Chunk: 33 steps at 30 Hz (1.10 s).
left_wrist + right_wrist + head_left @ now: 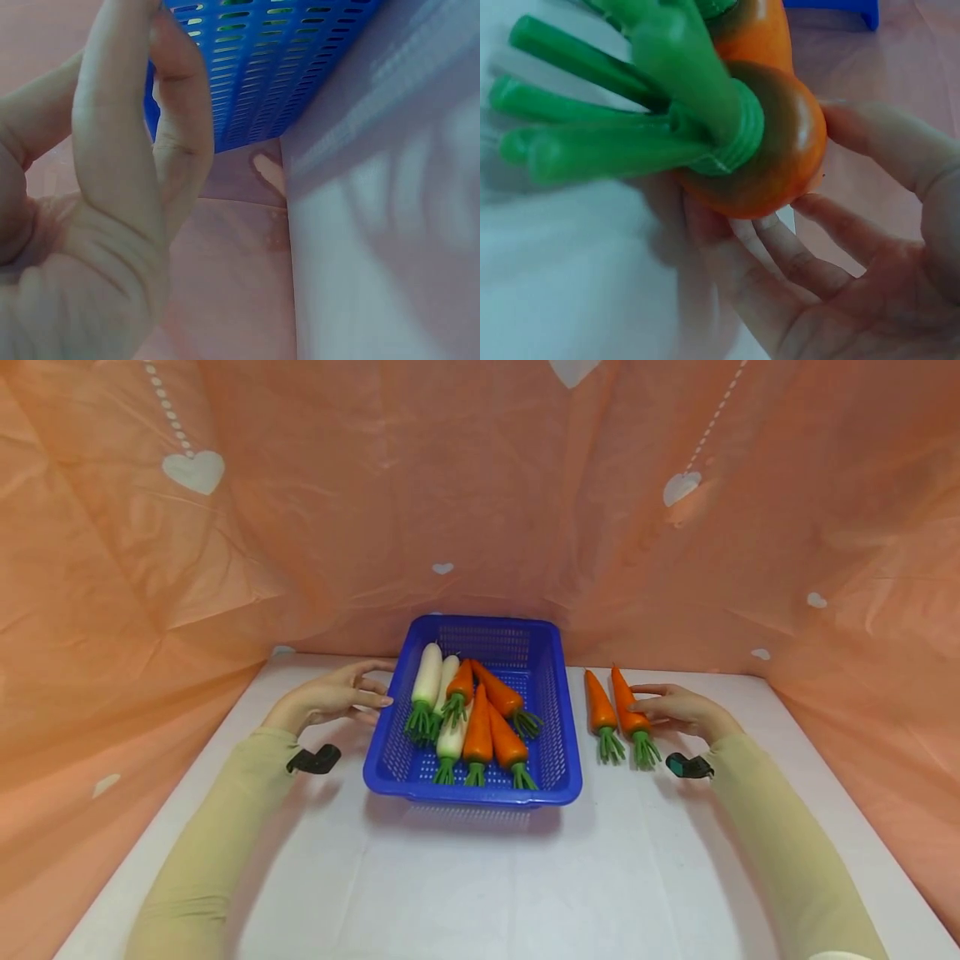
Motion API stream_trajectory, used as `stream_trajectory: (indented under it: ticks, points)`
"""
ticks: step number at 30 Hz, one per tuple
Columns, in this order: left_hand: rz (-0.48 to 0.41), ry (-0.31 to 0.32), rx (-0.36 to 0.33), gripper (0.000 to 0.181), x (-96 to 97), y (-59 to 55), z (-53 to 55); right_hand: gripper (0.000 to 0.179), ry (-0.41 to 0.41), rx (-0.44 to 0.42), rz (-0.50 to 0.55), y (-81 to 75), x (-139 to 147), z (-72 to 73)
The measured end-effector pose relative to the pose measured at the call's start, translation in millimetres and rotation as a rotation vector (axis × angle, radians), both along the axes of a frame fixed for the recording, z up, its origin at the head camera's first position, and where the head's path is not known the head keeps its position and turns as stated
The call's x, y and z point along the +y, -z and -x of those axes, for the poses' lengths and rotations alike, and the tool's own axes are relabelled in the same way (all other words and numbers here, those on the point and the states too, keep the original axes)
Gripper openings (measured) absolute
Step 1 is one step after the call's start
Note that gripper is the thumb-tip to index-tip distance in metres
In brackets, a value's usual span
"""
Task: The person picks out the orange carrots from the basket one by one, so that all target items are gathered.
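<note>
My right hand holds an orange carrot with green stem stubs, at the right of the basket. In the right wrist view the fingers and thumb lie around this carrot's thick end. A second carrot lies just left of it on the table. My left hand is at the left side of a blue plastic basket, its relaxed fingertips right at the rim. Closer up, its bent fingers overlap the slotted basket wall. White radishes and several carrots lie in the basket.
A white tabletop carries the basket and the loose carrots. Orange cloth with white hearts hangs behind the table and along both sides. Small black wrist cameras are worn on both sleeves.
</note>
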State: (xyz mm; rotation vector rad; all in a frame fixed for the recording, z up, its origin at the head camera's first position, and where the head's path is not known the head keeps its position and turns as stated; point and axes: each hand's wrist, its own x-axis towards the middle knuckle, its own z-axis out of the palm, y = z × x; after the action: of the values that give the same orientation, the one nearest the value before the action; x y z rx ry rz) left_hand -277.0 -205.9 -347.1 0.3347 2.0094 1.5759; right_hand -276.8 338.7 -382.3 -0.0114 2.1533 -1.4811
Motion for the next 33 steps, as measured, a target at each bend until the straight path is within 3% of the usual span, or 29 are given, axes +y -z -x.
stream_trajectory:
  ticks: [13, 23, 33]
  points:
    - [-0.024, 0.001, -0.014, 0.069, 0.4, -0.9, -1.8, 0.069, -0.002, -0.013, -0.117, -3.5, -10, 10.2]
    - [-0.024, 0.019, 0.002, 0.069, -0.9, 0.5, -0.1, 0.072, 0.040, 0.018, -0.195, -0.6, -11, 5.9]
    - [-0.016, 0.012, 0.003, 0.070, -0.5, 1.4, 0.4, 0.066, 0.033, 0.028, -0.176, -3.3, -10, 6.6]
